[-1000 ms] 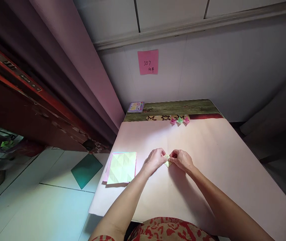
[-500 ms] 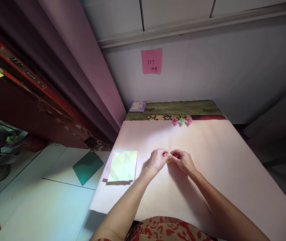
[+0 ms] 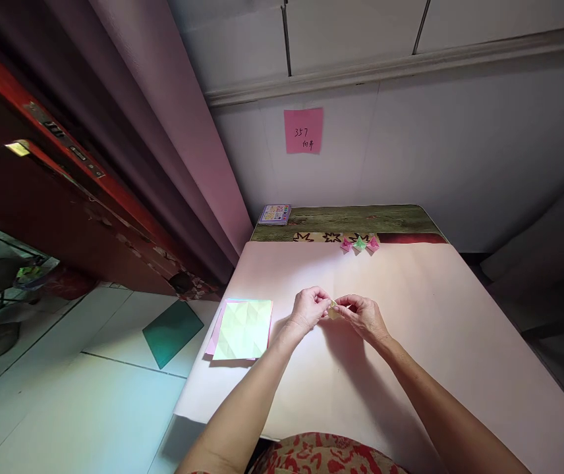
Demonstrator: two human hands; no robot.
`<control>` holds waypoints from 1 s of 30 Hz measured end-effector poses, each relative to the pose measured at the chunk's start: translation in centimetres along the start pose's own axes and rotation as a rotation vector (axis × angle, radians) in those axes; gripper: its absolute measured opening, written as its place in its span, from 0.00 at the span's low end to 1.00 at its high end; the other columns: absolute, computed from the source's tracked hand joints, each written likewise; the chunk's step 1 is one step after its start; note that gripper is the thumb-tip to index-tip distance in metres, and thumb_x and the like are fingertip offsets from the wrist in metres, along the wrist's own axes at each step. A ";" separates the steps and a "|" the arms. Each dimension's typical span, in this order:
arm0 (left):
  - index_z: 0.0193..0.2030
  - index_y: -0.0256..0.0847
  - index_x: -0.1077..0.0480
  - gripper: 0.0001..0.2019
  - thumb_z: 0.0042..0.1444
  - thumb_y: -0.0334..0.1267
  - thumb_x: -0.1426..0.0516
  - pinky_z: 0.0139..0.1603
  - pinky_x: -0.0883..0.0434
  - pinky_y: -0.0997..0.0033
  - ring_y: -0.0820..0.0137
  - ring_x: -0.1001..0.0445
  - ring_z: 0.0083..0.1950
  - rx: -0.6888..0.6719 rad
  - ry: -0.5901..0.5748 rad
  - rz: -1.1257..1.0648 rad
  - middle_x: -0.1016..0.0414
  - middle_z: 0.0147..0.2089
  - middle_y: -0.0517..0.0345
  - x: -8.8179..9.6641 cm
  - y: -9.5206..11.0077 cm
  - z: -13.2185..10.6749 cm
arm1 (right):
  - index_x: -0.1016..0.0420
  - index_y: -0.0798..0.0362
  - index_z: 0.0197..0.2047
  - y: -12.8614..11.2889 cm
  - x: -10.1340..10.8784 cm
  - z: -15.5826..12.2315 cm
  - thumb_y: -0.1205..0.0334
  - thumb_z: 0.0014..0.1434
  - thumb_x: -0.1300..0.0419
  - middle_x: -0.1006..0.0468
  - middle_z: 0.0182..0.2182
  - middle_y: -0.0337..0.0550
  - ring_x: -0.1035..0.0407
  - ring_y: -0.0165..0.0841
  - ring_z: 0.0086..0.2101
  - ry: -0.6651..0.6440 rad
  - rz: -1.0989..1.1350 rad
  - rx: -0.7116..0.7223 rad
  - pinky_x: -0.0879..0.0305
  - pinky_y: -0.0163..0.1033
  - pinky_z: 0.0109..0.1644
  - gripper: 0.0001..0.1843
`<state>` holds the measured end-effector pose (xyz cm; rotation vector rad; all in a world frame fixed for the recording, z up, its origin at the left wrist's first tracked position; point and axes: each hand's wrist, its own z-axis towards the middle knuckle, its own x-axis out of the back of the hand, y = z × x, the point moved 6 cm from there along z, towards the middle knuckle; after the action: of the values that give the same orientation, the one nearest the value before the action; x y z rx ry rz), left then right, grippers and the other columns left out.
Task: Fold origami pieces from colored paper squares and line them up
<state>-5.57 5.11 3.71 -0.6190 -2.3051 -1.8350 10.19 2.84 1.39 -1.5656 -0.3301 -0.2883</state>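
Note:
Between my two hands, above the middle of the table, is a small piece of folded yellow paper (image 3: 333, 313). My left hand (image 3: 310, 307) pinches its left side with thumb and fingertips. On the other side, my right hand (image 3: 364, 317) grips it between thumb and forefinger. Fingers cover much of the paper, so its exact shape is hard to make out. To the left lies a stack of square origami paper (image 3: 243, 329), pale yellow-green with triangle patterns on top and pink sheets showing at the edge.
Two pink folded paper pieces and a green folded paper piece (image 3: 359, 244) sit in a row at the table's far edge. A small packet (image 3: 275, 214) rests at the back left corner. White paper (image 3: 410, 289) covers the table. A pink note (image 3: 304, 131) hangs on the wall.
Both hands keep hold of the folded yellow paper, with the fingers shifting slightly. The whole view has tilted a little, so the wall and far table edge appear lower.

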 end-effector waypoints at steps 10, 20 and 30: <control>0.29 0.38 0.23 0.06 0.48 0.36 0.42 0.32 0.33 0.75 0.72 0.28 0.32 -0.146 -0.074 0.137 0.24 0.29 0.57 1.2 1.7 -0.3 | 0.19 0.50 0.32 -1.6 0.0 -0.2 0.48 0.55 0.38 0.20 0.27 0.40 0.36 0.28 0.21 -0.048 -0.081 0.081 0.42 0.34 0.26 0.15; 0.33 0.38 0.21 0.08 0.48 0.38 0.39 0.31 0.37 0.74 0.73 0.31 0.29 -0.245 -0.233 0.259 0.26 0.26 0.59 0.3 2.0 -1.2 | 0.19 0.50 0.30 -1.6 -0.4 -0.6 0.47 0.56 0.39 0.23 0.23 0.37 0.39 0.28 0.22 -0.171 -0.185 0.125 0.46 0.34 0.26 0.16; 0.29 0.37 0.29 0.09 0.42 0.35 0.35 0.31 0.30 0.73 0.75 0.30 0.24 0.115 -0.007 -0.514 0.28 0.24 0.60 1.0 -1.0 -1.1 | 0.20 0.53 0.47 0.2 3.5 -0.9 0.41 0.52 0.36 0.19 0.39 0.48 0.32 0.33 0.30 0.170 0.290 -0.112 0.35 0.38 0.35 0.27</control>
<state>-7.02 4.12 3.38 -0.0078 -2.7350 -1.8573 13.51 2.01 2.61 -1.6626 0.0470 -0.2142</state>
